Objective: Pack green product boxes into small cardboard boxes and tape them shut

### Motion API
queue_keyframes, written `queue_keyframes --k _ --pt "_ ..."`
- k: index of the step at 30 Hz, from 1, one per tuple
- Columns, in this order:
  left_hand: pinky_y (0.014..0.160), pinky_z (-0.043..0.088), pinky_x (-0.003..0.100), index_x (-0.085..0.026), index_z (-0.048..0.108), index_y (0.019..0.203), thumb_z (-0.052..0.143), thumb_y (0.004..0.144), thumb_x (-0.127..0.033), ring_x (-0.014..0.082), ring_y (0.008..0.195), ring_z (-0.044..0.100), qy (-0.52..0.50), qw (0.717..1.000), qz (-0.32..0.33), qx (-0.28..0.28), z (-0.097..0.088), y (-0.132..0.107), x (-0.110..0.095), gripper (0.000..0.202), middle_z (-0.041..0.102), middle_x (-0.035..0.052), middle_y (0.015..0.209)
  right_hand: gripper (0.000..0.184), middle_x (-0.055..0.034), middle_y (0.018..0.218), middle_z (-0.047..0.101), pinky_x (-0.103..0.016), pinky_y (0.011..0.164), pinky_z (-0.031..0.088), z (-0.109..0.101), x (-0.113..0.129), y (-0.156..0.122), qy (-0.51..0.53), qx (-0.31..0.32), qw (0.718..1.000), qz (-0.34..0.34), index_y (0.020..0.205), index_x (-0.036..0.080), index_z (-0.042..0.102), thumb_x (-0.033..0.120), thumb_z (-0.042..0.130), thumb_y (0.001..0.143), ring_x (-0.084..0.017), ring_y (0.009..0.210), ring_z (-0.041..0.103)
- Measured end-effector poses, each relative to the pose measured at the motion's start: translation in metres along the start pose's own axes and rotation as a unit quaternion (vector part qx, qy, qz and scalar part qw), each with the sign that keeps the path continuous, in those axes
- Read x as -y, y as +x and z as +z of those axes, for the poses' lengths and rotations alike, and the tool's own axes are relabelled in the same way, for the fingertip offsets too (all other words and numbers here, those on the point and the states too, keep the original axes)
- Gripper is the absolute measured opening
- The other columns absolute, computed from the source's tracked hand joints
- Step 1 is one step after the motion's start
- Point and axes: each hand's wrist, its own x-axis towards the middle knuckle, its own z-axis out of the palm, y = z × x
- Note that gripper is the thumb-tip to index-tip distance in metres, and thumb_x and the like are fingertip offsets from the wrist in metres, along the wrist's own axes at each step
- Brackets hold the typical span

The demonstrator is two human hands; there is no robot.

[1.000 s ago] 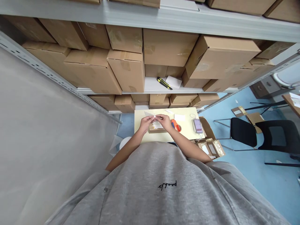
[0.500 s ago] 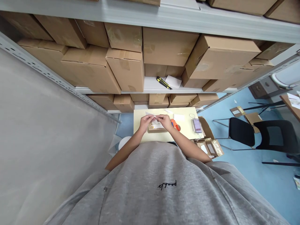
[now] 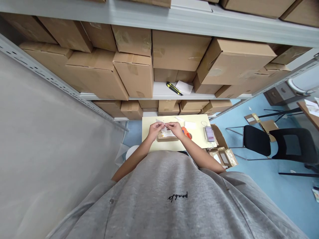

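Observation:
Over the pale yellow table (image 3: 149, 117), my left hand (image 3: 154, 130) and my right hand (image 3: 175, 128) meet with pinched fingertips. Between them is a thin whitish sheet (image 3: 159, 121), partly see-through and mostly hidden by the fingers; its exact kind is unclear. Just under the hands lies a small cardboard box (image 3: 167, 139) with clear tape and a white label on top. Right of my right hand is an orange and blue tape dispenser (image 3: 184, 131). A white paper (image 3: 190, 125) lies behind that dispenser.
A blurred purple item (image 3: 209, 133) with a cord is at the table's right end. Shelves ahead hold several cardboard boxes (image 3: 133, 76) and a yellow-black box cutter (image 3: 174, 88). Open cartons (image 3: 225, 156) and a black chair (image 3: 256, 140) stand to the right; a grey wall (image 3: 57, 132) is left.
My fingertips have shifted slightly on the whitish sheet, and a bit more of it shows above my left fingers. The box and the other things have stayed in place.

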Motion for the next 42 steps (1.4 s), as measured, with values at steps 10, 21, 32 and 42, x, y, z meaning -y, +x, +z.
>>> queue_keyframes --k 10,21,32,42 --pt "0.080 0.050 0.030 -0.021 0.066 0.084 0.075 0.081 -0.043 0.0184 0.085 0.066 0.006 0.999 -0.044 0.009 0.006 0.004 0.009 0.025 0.069 0.0023 0.084 0.020 -0.0056 0.088 0.080 -0.033 0.083 0.058 0.003 0.003 0.001 -0.126 -0.056 0.990 -0.022 0.087 0.021 0.080 0.037 0.068 0.087 -0.022 0.084 0.074" --pt "0.073 0.047 0.028 -0.022 0.058 0.076 0.065 0.077 -0.031 0.0172 0.075 0.066 0.076 0.988 -0.104 -0.081 -0.008 0.010 0.051 0.012 0.065 -0.0002 0.073 0.014 -0.0010 0.082 0.077 -0.028 0.081 0.054 0.003 -0.009 0.003 -0.224 -0.116 0.967 0.037 0.082 0.022 0.077 0.020 0.063 0.081 -0.018 0.079 0.071" --pt "0.085 0.047 0.036 -0.022 0.061 0.083 0.064 0.084 -0.019 0.0294 0.101 0.069 0.413 0.883 -0.159 -0.157 -0.050 0.013 0.060 0.004 0.072 0.0128 0.103 0.017 -0.0006 0.085 0.077 -0.025 0.071 0.048 -0.005 -0.027 0.013 -0.291 -0.124 0.947 0.058 0.083 0.023 0.074 0.018 0.058 0.083 -0.017 0.077 0.068" --pt "0.094 0.047 0.052 -0.011 0.067 0.105 0.072 0.084 -0.024 0.0460 0.121 0.065 0.442 0.813 -0.293 -0.239 -0.082 0.014 0.071 0.025 0.067 0.0316 0.122 0.018 -0.0031 0.086 0.076 -0.026 0.064 0.040 -0.015 -0.019 0.015 -0.390 -0.140 0.907 0.080 0.089 0.023 0.074 0.024 0.056 0.092 -0.019 0.075 0.065"
